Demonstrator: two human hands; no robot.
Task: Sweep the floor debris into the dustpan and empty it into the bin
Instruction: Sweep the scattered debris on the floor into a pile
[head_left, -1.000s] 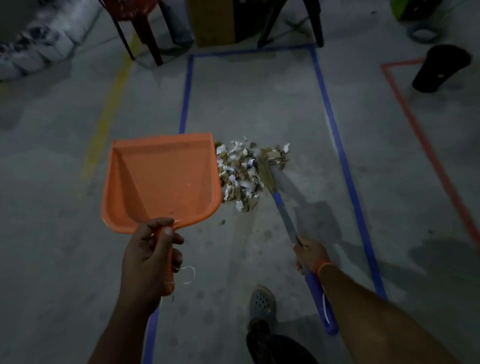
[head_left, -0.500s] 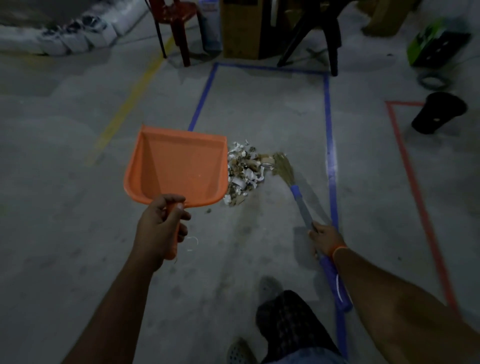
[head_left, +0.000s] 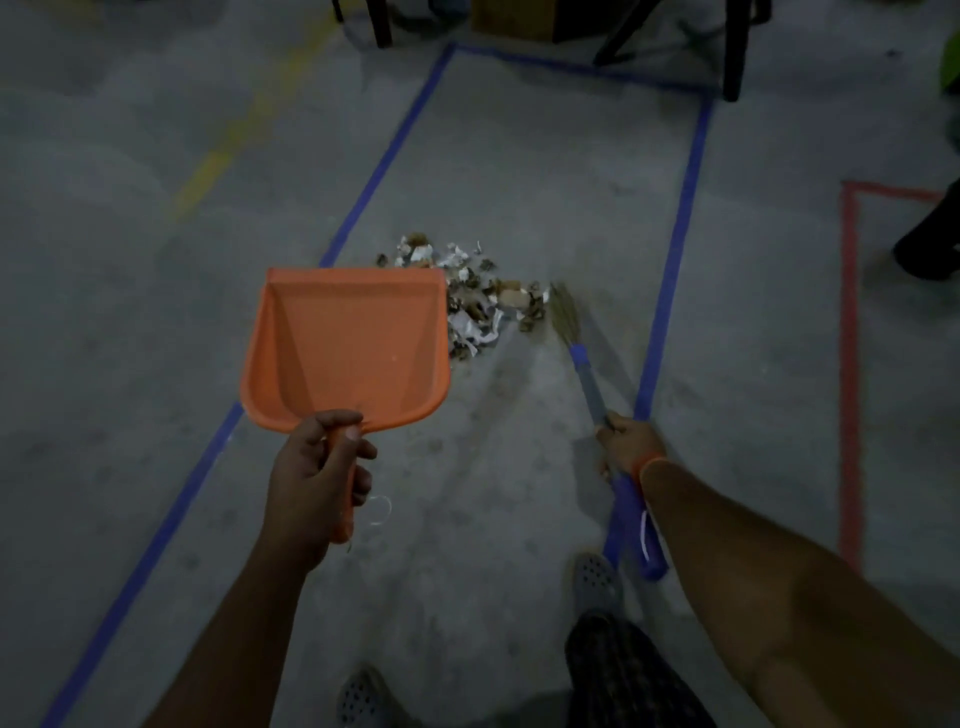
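Observation:
An orange dustpan (head_left: 345, 343) hangs above the concrete floor, its tray showing nothing inside. My left hand (head_left: 317, 467) grips its handle from below. A pile of paper and cardboard scraps (head_left: 478, 296) lies on the floor just right of the pan and partly behind its front edge. My right hand (head_left: 626, 447) holds a small broom (head_left: 587, 374) by its blue and grey shaft. The straw bristles touch the right side of the pile. The broom's blue handle end sticks out behind my wrist.
Blue tape (head_left: 670, 270) marks a rectangle on the floor around the pile. Red tape (head_left: 849, 364) outlines another area at right, with a dark object (head_left: 930, 244) at the right edge. Chair legs (head_left: 732, 52) and a box stand at the far end. My feet (head_left: 597, 579) are below.
The view has tilted down and I have stepped closer. The dustpan now sits left of the pile with its lip beside the scraps. The broom head stays at the pile's right edge.

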